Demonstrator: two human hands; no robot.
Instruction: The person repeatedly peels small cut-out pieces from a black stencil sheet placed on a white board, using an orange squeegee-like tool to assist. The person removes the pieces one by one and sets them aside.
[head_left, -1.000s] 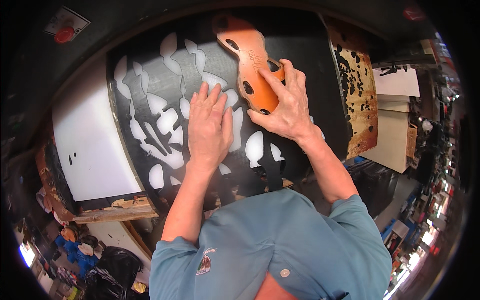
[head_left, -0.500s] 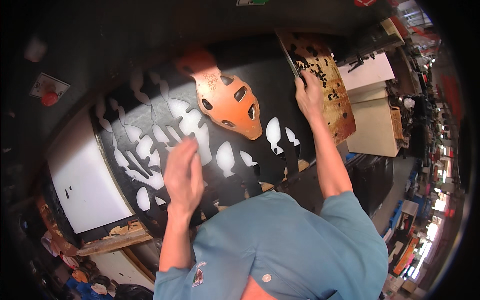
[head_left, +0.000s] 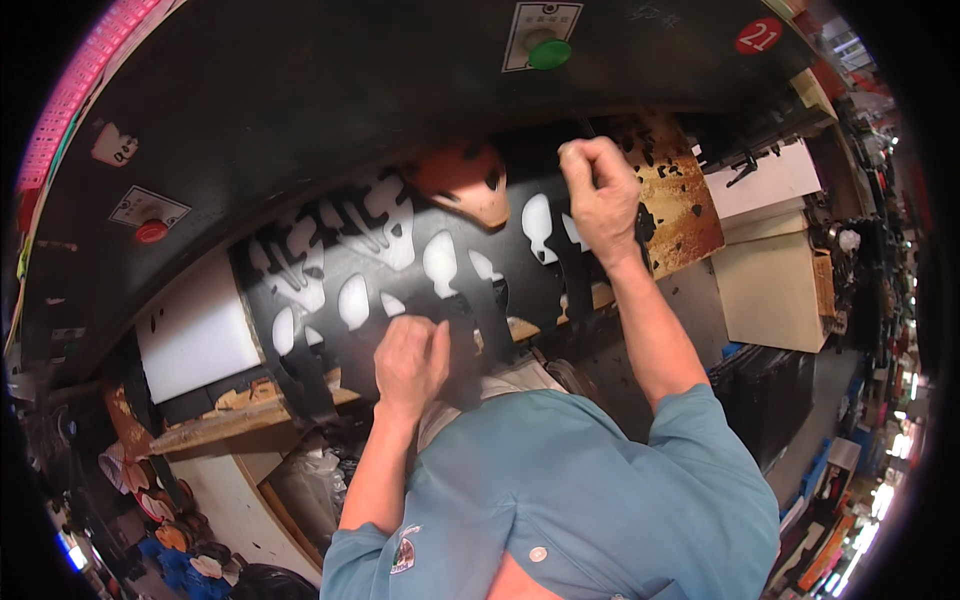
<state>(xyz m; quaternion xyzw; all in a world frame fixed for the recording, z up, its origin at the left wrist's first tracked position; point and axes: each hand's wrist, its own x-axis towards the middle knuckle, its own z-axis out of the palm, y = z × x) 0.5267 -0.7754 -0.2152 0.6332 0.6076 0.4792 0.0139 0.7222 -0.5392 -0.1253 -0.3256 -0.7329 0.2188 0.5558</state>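
Note:
A black sheet (head_left: 330, 255) with rows of cut-out shapes lies over a white surface that shows through the holes. On it rests an orange template (head_left: 485, 203) with openings, its far part hidden under a dark overhanging beam. My left hand (head_left: 410, 362) is closed at the sheet's near edge, next to its dangling strips; whatever its curled fingers hold is hidden. Above the right part of the sheet, my right hand (head_left: 603, 200) is a closed fist with thumb and forefinger together. What it grips, if anything, cannot be made out.
The broad dark beam (head_left: 350, 90) carries a green button (head_left: 550, 54) and a red button (head_left: 151, 231). A worn yellow-brown board (head_left: 685, 205) with black scraps lies at right. Beyond it are cream boxes (head_left: 770, 290). A white board (head_left: 200, 335) sits at left.
My right hand has left the brown board's edge and moved slightly left, closing. The left hand has shifted right and nearer, fingers curled. The view has tilted, showing more of the beam.

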